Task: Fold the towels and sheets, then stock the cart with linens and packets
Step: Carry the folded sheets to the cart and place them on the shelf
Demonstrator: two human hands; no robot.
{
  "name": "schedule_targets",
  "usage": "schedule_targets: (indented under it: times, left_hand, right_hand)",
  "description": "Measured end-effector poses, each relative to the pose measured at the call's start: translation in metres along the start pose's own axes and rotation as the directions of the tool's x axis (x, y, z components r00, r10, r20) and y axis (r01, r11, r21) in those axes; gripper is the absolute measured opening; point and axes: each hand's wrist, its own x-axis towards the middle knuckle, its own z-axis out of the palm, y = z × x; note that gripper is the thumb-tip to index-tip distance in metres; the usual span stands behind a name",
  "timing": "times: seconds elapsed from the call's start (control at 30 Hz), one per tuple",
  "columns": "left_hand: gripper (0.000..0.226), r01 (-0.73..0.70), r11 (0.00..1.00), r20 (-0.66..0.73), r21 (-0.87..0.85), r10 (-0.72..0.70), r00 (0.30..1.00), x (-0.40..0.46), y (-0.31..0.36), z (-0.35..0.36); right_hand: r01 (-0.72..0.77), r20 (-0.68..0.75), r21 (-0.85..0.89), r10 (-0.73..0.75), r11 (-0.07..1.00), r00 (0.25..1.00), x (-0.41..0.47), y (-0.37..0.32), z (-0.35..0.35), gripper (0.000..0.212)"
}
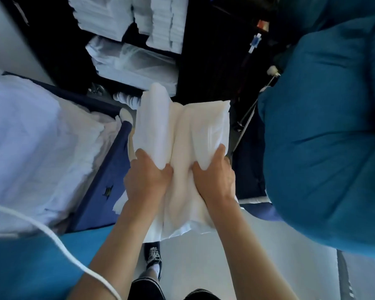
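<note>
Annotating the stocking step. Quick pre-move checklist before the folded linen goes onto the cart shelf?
1. Left hand has a grip on the linen: ok, fingers curled into the cloth.
2. Right hand has a grip on it: ok, thumb on top at the near right side.
3. Linen folded flat: not ok, a crease runs down the middle and the left half bulges up.
4. Shelf ahead has room: cannot tell, stacks already fill what shows.
5. Path to the shelf open: ok, nothing between linen and stacks.
6. Blue bag clear of the linen: ok, apart on the right.
</note>
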Motion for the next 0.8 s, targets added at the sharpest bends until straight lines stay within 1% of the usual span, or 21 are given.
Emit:
schedule_targets:
  times: [0.17,0.27,0.4,0.47,0.63,0.7,0.8]
  left_hand:
    - [0.06,0.027,0.999,-0.008,-0.025,-0.027,1.0,0.049,0.023,-0.009]
    - [0.057,0.002,0.999,-0.043,-0.052,-0.004,0.999,0.075,0.045,-0.01]
    - [0.056,-0.009,0.999,-0.065,-0.039,0.007,0.998,0.112,0.077,-0.001]
    - [0.057,0.009,1.0,-0.067,-0.016,-0.01,0.998,0.134,0.092,0.01]
    - [0.059,0.091,0.995,-0.031,0.029,-0.09,0.995,0.2,0.135,0.058]
    - [0.06,0.118,0.992,-0.032,0.046,-0.116,0.993,0.226,0.155,0.082]
    - [0.06,0.129,0.99,0.01,0.053,-0.13,0.991,0.262,0.181,0.113]
  right_hand:
    - [0.058,-0.007,-0.009,-0.058,0.998,0.998,0.05,-0.034,-0.002,0.074]
    - [0.083,-0.03,0.001,-0.083,0.997,0.996,0.084,-0.047,-0.008,0.075]
    - [0.094,-0.036,0.019,-0.094,0.995,0.995,0.135,-0.055,-0.011,0.078]
    - [0.095,-0.011,0.034,-0.094,0.995,0.995,0.166,-0.055,-0.008,0.079]
    - [0.062,0.107,0.055,-0.068,0.997,0.992,0.261,-0.044,0.013,0.078]
    - [0.053,0.134,0.063,-0.062,0.997,0.989,0.301,-0.037,0.02,0.079]
    - [0.027,0.147,0.052,-0.034,0.998,0.988,0.355,-0.027,0.025,0.083]
